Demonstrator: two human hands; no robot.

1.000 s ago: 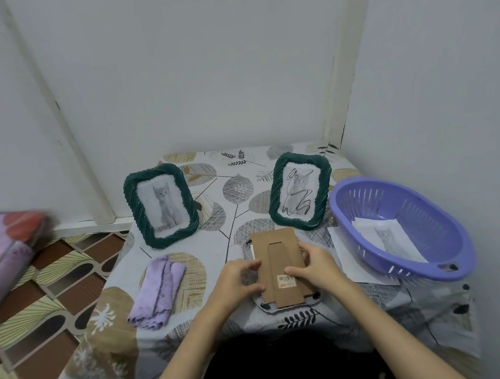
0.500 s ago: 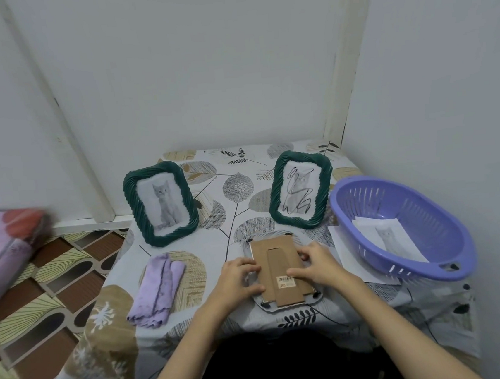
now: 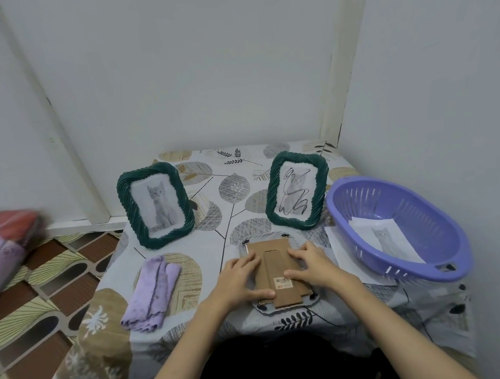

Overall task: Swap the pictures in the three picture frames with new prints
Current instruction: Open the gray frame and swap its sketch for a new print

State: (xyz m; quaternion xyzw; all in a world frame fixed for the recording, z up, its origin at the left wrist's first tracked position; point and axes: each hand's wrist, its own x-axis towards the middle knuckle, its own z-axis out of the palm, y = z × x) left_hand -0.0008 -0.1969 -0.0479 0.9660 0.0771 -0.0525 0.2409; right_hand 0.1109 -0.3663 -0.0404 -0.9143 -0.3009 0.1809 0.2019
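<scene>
Pressing flat brown cardboard backing into face-down frame on counter: left hand, right hand, grip loose, fingers spread, clutching nothing. Ribbed green frames upright behind.

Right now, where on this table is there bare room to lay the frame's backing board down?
The widest bare tablecloth lies between the two standing frames, left and right, behind the face-down frame. A smaller patch sits between the purple cloth and the left hand. The right side is crowded: basket and paper.
</scene>
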